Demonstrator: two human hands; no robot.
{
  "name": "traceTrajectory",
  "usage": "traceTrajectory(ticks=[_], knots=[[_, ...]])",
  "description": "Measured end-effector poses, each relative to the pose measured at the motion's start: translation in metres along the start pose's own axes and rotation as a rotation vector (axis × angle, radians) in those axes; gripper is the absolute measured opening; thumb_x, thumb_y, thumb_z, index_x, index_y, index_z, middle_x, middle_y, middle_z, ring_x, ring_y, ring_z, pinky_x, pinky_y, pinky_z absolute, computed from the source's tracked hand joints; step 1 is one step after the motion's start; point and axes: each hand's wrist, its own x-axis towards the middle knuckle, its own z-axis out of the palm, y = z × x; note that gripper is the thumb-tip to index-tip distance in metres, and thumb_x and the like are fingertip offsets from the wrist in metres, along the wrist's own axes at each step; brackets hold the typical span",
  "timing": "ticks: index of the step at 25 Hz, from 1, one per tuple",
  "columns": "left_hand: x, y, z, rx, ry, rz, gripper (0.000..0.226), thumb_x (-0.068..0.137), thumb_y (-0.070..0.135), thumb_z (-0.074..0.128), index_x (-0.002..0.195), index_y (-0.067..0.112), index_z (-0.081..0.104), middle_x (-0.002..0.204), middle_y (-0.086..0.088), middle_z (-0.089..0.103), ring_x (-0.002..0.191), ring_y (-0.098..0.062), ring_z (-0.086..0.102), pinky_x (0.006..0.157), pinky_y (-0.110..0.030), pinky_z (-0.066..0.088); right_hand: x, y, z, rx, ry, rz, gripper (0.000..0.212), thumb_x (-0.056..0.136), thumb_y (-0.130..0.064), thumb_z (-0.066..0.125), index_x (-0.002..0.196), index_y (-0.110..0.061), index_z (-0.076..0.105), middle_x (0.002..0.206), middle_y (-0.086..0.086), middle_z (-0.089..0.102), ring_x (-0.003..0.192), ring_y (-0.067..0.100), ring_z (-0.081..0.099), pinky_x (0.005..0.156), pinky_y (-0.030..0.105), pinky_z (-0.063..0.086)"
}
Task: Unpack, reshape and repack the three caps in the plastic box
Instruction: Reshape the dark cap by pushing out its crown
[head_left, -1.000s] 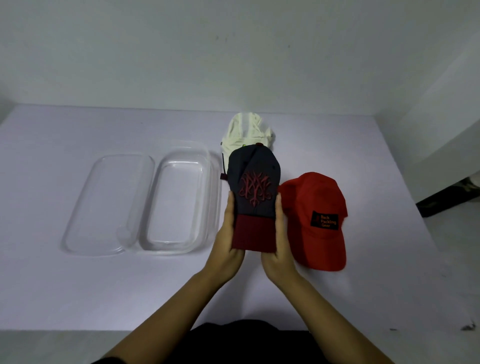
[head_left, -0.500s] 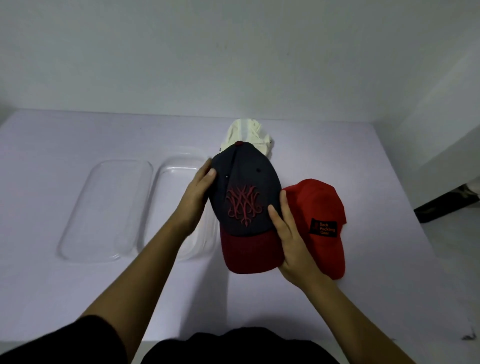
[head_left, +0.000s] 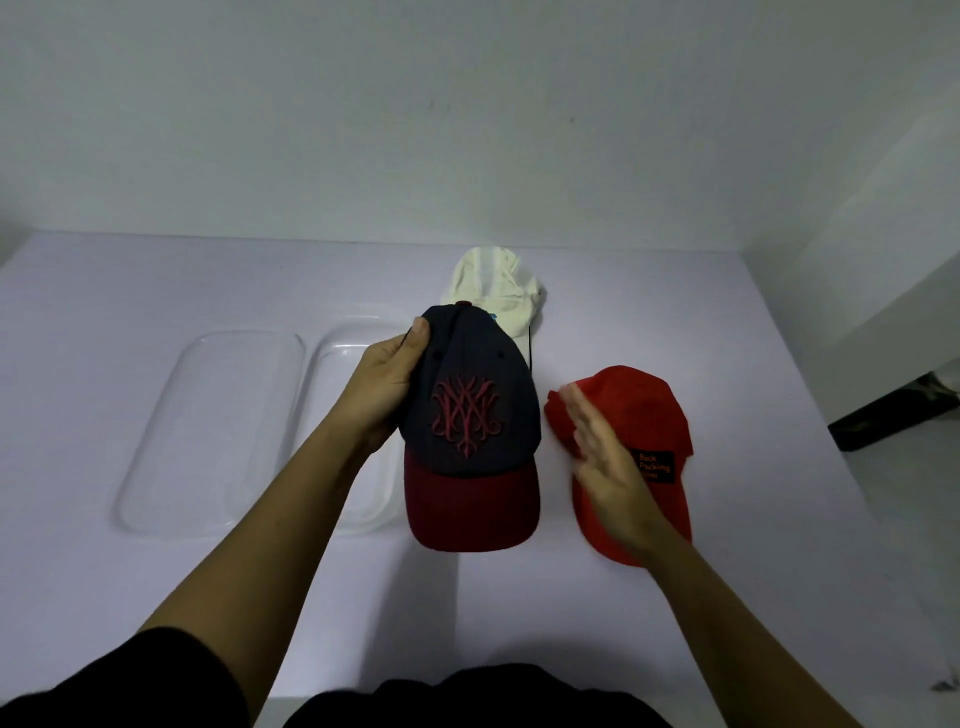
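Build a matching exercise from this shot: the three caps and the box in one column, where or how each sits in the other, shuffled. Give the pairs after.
Column A
1. navy cap
2. red cap
3. cream cap
4. plastic box

Column B
a. lies at the right, partly behind the flat right hand
b. held up by its crown in the left hand
c. clear and open, its lid lying to its left
d. farthest back on the table

Pairs: 1-b, 2-a, 3-d, 4-c
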Motion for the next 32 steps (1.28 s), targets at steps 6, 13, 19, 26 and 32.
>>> traceTrajectory(ticks=[6, 13, 19, 26, 32], knots=[[-0.004, 0.000, 0.036, -0.005, -0.130, 0.002, 0.047, 0.089, 0.046, 0.048, 0.112, 0.010, 0.067, 0.110, -0.012, 0.071, 0.103, -0.023, 0.068, 0.088, -0.030, 0.054, 0.052, -0.022, -0.009, 0.380, -0.140, 0.182, 0.080, 0.059, -0.061, 0.076, 0.122, -0.015, 0.058, 0.120, 0.001, 0.067, 0.113, 0.016, 0.062, 0.093, 0.028, 0.051], [0.009, -0.004, 0.025, 0.336, -0.214, -0.081, 0.044, 0.095, 0.049, 0.041, 0.118, 0.018, 0.062, 0.116, 0.000, 0.068, 0.108, -0.015, 0.064, 0.097, -0.029, 0.048, 0.067, 0.004, -0.015, 0.594, -0.151, 0.296, 0.059, 0.064, -0.038, 0.080, 0.112, -0.009, 0.063, 0.107, 0.006, 0.071, 0.099, 0.019, 0.067, 0.087, 0.030, 0.056], [0.034, -0.071, 0.021, 0.605, -0.108, -0.139, 0.040, 0.096, 0.046, 0.041, 0.114, 0.017, 0.062, 0.113, -0.003, 0.065, 0.106, -0.021, 0.060, 0.092, -0.036, 0.050, 0.072, 0.052, 0.004, 0.284, 0.034, 0.511, 0.032, 0.096, -0.022, 0.049, 0.125, -0.006, 0.054, 0.121, 0.012, 0.063, 0.109, 0.025, 0.062, 0.092, 0.034, 0.051], [0.045, -0.088, 0.019, 0.813, -0.022, -0.074, 0.038, 0.096, 0.036, 0.045, 0.107, 0.006, 0.065, 0.102, -0.005, 0.066, 0.091, -0.016, 0.059, 0.074, -0.024, 0.044, 0.071, 0.074, -0.006, -0.171, -0.015, 0.528, 0.034, 0.099, -0.029, 0.042, 0.123, -0.010, 0.057, 0.119, 0.005, 0.062, 0.108, 0.017, 0.057, 0.092, 0.029, 0.044], [0.040, -0.082, 0.006, 0.751, -0.088, -0.244, 0.027, 0.095, 0.033, 0.047, 0.108, 0.014, 0.062, 0.096, 0.002, 0.061, 0.079, -0.016, 0.063, 0.069, -0.022, 0.045, 0.076, 0.072, -0.015, -0.224, -0.166, 0.596, 0.024, 0.100, -0.030, 0.038, 0.104, -0.015, 0.057, 0.084, -0.004, 0.056, 0.076, 0.010, 0.054, 0.072, 0.027, 0.047]])
